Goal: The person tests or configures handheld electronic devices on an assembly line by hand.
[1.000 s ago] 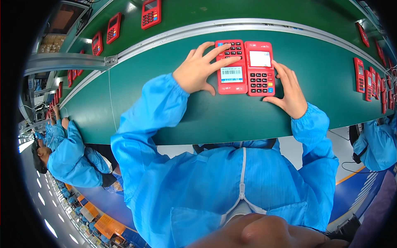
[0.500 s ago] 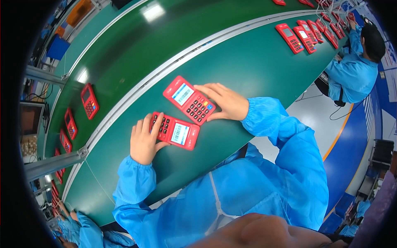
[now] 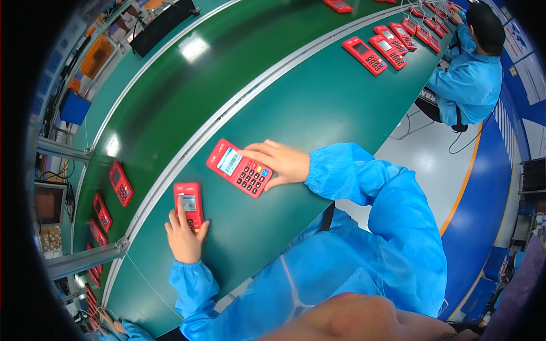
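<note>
Two red card payment terminals lie face up on the green bench top. My left hand [image 3: 185, 238] grips the left terminal [image 3: 189, 188] by its lower sides, thumb on the right edge. Its index finger lies over the lit grey screen, and the hand hides most of the keypad. Farther right, the other terminal [image 3: 235, 169] lies slanted, with a white label with a barcode over its screen area and its dark keys in plain sight. My right hand [image 3: 282, 163] holds this one along its right side, fingers on the upper edge and thumb by the lower corner.
A metal rail [image 3: 219, 120] separates the bench from a green conveyor [image 3: 145, 105], where several red terminals [image 3: 120, 183] lie at left. More terminals [image 3: 365, 55] are grouped at the far right, beside a seated co-worker [image 3: 472, 79] in blue. A metal post [image 3: 85, 262] crosses at left.
The left terminal has moved left, away from the other, and turned so its screen end points away from me. My left index finger now lies on its screen. The whole view has shifted somewhat.
</note>
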### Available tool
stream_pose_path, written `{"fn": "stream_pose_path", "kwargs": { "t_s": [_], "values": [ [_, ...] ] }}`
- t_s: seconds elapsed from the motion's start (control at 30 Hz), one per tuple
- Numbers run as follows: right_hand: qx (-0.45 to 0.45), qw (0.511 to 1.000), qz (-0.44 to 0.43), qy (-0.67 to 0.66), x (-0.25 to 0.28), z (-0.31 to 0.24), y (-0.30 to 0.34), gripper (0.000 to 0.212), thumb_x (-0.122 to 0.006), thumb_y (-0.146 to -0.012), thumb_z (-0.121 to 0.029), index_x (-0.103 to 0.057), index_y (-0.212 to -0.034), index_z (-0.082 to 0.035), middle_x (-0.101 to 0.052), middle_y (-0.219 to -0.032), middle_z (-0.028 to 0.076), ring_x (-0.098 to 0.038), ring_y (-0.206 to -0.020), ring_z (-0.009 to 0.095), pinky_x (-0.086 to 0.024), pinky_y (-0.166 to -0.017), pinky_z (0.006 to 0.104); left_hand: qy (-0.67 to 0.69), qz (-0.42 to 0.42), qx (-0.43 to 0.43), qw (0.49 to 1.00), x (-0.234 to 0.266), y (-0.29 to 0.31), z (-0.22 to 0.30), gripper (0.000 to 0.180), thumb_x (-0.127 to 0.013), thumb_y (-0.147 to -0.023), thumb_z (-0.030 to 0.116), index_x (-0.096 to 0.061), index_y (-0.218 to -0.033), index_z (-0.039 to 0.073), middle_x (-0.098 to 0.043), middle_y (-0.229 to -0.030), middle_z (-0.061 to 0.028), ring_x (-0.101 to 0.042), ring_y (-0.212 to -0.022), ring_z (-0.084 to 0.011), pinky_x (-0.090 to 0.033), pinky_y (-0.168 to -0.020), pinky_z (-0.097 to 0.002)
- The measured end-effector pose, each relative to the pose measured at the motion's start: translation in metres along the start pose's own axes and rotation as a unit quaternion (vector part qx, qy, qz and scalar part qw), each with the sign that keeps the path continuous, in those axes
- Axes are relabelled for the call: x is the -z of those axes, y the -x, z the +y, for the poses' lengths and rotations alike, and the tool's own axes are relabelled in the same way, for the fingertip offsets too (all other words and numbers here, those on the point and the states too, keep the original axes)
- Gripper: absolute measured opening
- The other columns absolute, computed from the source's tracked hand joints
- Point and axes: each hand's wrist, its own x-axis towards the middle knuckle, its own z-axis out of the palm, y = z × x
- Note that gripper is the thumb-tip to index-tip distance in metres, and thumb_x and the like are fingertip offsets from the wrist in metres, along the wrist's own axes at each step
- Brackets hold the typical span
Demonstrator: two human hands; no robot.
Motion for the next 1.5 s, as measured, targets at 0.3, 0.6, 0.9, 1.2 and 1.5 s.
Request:
{"fn": "stream_pose_path", "kwargs": {
  "t_s": [0.3, 0.6, 0.9, 1.2, 1.5],
  "values": [
    [-0.014, 0.999, -0.003, 0.041, -0.010, -0.009, 0.000, 0.098, -0.077, -0.064, -0.023, -0.017, -0.140, -0.006, -0.036, -0.130, 0.021, -0.045, -0.100, 0.034, -0.042, -0.090, 0.0402, 0.236, -0.024, -0.016, 0.971, -0.005, 0.003, 0.040, 0.117, -0.087, -0.048, 0.023, -0.017, -0.140, 0.010, -0.022, -0.137, -0.0268, -0.046, -0.112, -0.0420, -0.048, -0.088, -0.0410],
    [-0.012, 1.000, -0.005, 0.014, -0.024, -0.012, 0.003, 0.094, -0.075, -0.068, -0.020, -0.015, -0.140, -0.008, -0.032, -0.130, 0.024, -0.043, -0.111, 0.038, -0.041, -0.093, 0.0437, 0.324, 0.008, -0.061, 0.944, -0.011, -0.011, 0.053, 0.115, -0.084, -0.047, 0.000, -0.017, -0.140, 0.012, -0.020, -0.140, -0.0211, -0.051, -0.109, -0.0345, -0.052, -0.085, -0.0358],
    [0.010, 0.999, 0.014, 0.041, -0.030, -0.015, -0.003, 0.097, -0.078, -0.063, -0.023, -0.019, -0.139, -0.004, -0.032, -0.131, 0.026, -0.042, -0.112, 0.041, -0.038, -0.096, 0.0435, 0.514, 0.033, -0.030, 0.856, -0.037, 0.003, 0.041, 0.105, -0.082, -0.051, -0.002, -0.024, -0.137, 0.006, -0.022, -0.139, -0.0181, -0.043, -0.119, -0.0317, -0.049, -0.090, -0.0354],
    [-0.082, 0.996, -0.026, 0.023, -0.008, -0.022, 0.000, 0.092, -0.078, -0.063, -0.014, -0.025, -0.137, -0.003, -0.035, -0.134, 0.022, -0.039, -0.119, 0.039, -0.035, -0.097, 0.0430, 0.461, 0.033, -0.035, 0.886, -0.041, -0.003, 0.038, 0.093, -0.081, -0.056, 0.005, -0.032, -0.135, 0.010, -0.024, -0.141, -0.0170, -0.050, -0.075, -0.0154, -0.050, -0.069, -0.0271],
    [-0.093, 0.995, -0.030, 0.034, -0.008, -0.021, -0.003, 0.092, -0.079, -0.060, -0.013, -0.028, -0.137, -0.007, -0.040, -0.131, 0.019, -0.050, -0.101, 0.034, -0.046, -0.083, 0.0364, 0.433, 0.063, -0.034, 0.898, -0.041, 0.001, 0.042, 0.085, -0.083, -0.057, 0.010, -0.038, -0.129, 0.008, -0.027, -0.136, -0.0165, -0.050, -0.079, -0.0186, -0.050, -0.071, -0.0286]
  ]
}}
